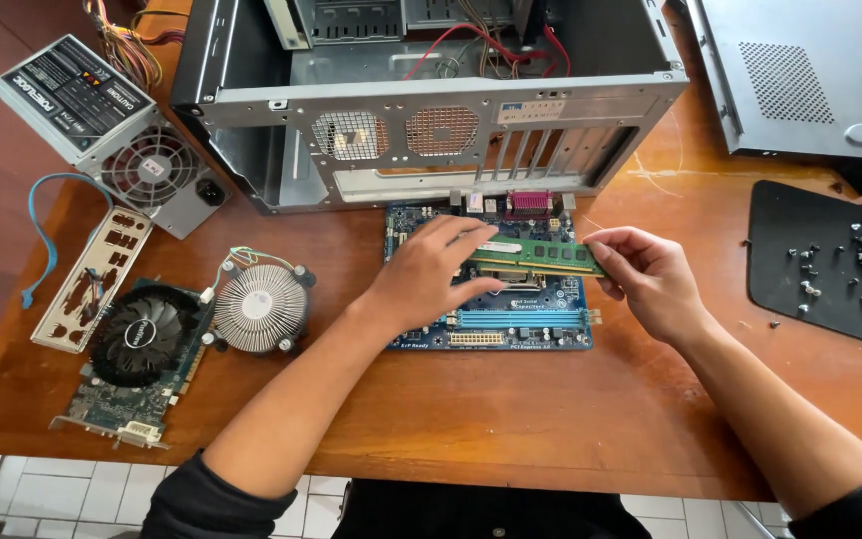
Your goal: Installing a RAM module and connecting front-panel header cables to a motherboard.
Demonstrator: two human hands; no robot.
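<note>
A: Head view. What do the hands have?

B: Both are on one green memory stick (536, 256), held level and lengthwise just above the blue motherboard (491, 304). Left hand (431, 271) pinches its left end, fingers curled over the top edge, palm resting down on the board. Right hand (650, 279) pinches the right end between thumb and fingertips, wrist off the board.

A: So both closed on it?

B: Yes, each gripping an end. Whether the stick sits in a slot or hovers clear, I cannot tell; the left hand's fingers cover that part.

A: Where does the board lie?

B: Flat on the wooden table (551, 409), just in front of the open metal computer case (421, 110), its rear panel facing the person. Long blue slots show along the board's near edge.

A: To the left?

B: A round finned cooler (259, 307) beside the board, then a graphics card with a black fan (137, 344), touching the cooler or nearly so. Beyond them a silver port shield plate (92, 279), a blue cable (44, 235), and a grey power supply (112, 125) with its wire bundle.

A: Right side?

B: A black mat (820, 269) scattered with small screws, well apart from the right hand. Behind it, a grey case side panel (810, 75).
</note>
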